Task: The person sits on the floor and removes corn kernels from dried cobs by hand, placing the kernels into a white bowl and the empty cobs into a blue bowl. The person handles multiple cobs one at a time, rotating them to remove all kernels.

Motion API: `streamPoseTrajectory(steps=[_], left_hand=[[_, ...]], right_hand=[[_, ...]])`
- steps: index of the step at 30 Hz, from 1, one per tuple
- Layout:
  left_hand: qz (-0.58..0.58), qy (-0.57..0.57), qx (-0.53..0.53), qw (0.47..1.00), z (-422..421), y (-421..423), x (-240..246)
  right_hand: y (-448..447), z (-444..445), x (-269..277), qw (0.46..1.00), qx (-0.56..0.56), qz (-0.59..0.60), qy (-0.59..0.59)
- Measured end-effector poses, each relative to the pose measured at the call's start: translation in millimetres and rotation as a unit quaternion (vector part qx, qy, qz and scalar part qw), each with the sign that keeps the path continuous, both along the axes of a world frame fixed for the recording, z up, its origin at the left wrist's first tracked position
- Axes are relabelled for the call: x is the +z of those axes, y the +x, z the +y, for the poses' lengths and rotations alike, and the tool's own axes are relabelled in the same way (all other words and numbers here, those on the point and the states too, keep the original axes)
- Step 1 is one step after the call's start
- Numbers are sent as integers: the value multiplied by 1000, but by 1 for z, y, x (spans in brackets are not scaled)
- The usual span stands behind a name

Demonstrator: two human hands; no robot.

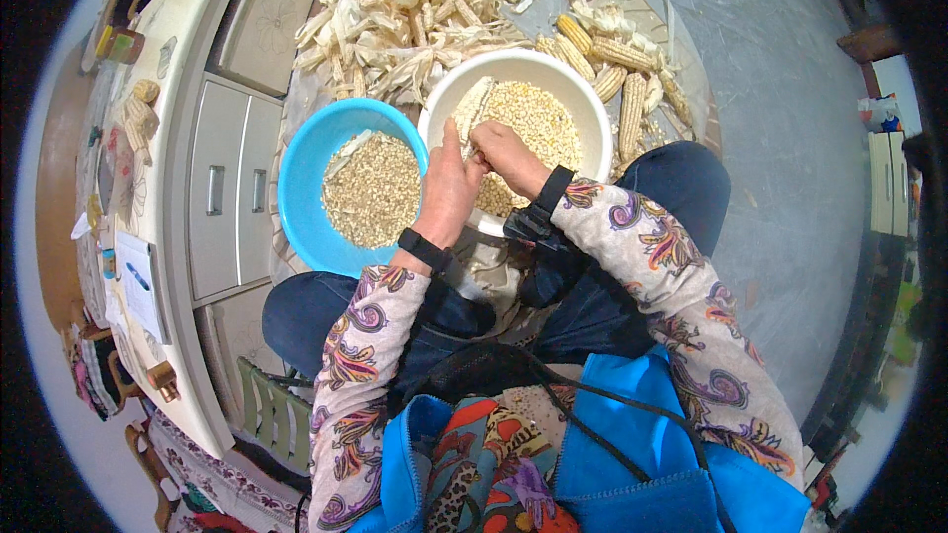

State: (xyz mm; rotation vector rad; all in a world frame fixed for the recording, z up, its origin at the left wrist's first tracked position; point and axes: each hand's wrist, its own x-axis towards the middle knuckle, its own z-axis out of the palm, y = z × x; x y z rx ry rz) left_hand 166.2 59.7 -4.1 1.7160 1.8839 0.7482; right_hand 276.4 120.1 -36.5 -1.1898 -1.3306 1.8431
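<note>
Over the left part of a white basin point(596, 100), both hands meet at a pale, dried corn cob point(472, 107). My left hand point(448, 192) grips its lower end, thumb or finger along the side. Curled fingers of my right hand point(512, 152) press at the same lower end, partly hiding it. The cob's upper part points away from me, and a darker groove runs down its side. Loose pale yellow kernels point(537, 115) fill much of the white basin. Close on the left, a blue basin point(300, 185) holds duller kernels point(374, 196) and a husk scrap.
Behind the basins lies a heap of dry husks point(415, 0). Several unshelled corn cobs point(629, 104) rest to the right on a plastic sheet. A white cabinet point(222, 185) borders the left side, with a notepad point(139, 285) and pen on top. Grey floor point(778, 163) extends to the right.
</note>
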Motion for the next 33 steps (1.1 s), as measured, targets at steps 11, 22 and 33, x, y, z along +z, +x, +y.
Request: streamPoseTrajectory(steps=[11, 22, 33], left_hand=[[37, 51, -39, 997, -5, 3, -5], [-7, 6, -9, 1000, -1, 0, -1], [103, 41, -23, 994, -2, 8, 12]], right_hand=[[-2, 3, -28, 982, -9, -111, 155], [-3, -8, 16, 994, -89, 43, -53], [-7, -3, 2, 986, -27, -133, 95]])
